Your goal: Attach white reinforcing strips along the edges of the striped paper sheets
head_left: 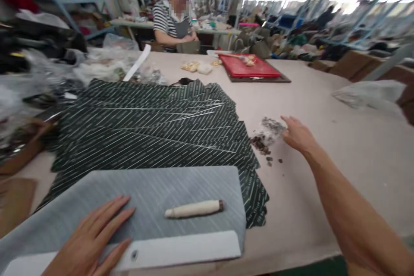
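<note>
My left hand lies flat with fingers spread on a light grey fabric piece and over a white strip with a small dark hole. On the grey piece rests a cream-coloured stick with a brown end, not held. Beneath it spreads a stack of dark green sheets with white diagonal lettering. At the right, my right hand reaches out with thumb and fingers apart, beside a small clear plastic bag of tiny parts. Loose small brown pieces lie next to the bag.
A red tray sits on a dark board at the back, near small bags of gold-coloured parts. Plastic bags crowd the left. Another clear bag and cardboard boxes stand right. A person is across the table.
</note>
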`<move>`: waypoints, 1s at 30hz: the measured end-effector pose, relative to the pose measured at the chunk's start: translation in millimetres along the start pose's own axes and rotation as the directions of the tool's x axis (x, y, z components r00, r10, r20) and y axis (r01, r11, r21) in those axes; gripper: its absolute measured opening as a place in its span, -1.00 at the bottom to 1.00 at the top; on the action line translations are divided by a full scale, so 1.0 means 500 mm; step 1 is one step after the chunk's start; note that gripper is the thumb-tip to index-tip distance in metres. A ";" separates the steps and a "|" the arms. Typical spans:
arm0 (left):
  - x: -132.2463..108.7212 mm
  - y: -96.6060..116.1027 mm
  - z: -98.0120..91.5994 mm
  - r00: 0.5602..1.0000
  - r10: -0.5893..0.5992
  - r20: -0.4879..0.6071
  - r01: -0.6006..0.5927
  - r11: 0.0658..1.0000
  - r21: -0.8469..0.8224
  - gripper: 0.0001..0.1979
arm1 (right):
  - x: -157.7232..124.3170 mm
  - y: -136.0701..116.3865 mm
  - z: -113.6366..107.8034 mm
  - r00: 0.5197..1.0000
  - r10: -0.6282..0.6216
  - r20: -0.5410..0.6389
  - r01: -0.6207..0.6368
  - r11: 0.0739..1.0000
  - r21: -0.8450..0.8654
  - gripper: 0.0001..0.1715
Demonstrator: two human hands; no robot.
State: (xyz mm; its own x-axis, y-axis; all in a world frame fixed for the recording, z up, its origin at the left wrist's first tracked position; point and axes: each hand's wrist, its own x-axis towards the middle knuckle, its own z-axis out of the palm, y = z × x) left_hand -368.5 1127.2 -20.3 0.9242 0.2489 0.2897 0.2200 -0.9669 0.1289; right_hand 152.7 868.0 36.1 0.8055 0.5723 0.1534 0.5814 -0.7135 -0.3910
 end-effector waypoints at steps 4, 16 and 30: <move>-0.030 0.013 -0.014 0.998 -0.019 0.060 0.018 1.000 0.023 -0.59 | -0.157 -0.177 0.012 0.894 -0.448 -0.031 0.444 0.873 0.200 -0.59; 0.064 0.114 -0.021 0.991 0.119 -0.057 -0.130 0.960 -0.247 -0.56 | -0.374 -0.388 0.156 0.430 -0.823 0.371 0.871 0.486 0.070 -0.51; 0.082 0.092 -0.012 0.986 -0.094 -0.138 0.062 0.973 -0.221 -0.76 | -0.499 -0.464 0.123 0.523 -0.844 0.123 0.829 0.537 0.155 -0.70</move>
State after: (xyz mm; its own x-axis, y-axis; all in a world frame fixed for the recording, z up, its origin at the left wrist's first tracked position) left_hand -322.5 1093.3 3.1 0.8474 0.3437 0.4046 0.2019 -0.9135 0.3532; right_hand -190.2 915.4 32.7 -0.0835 0.9508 0.2982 0.9625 0.1545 -0.2231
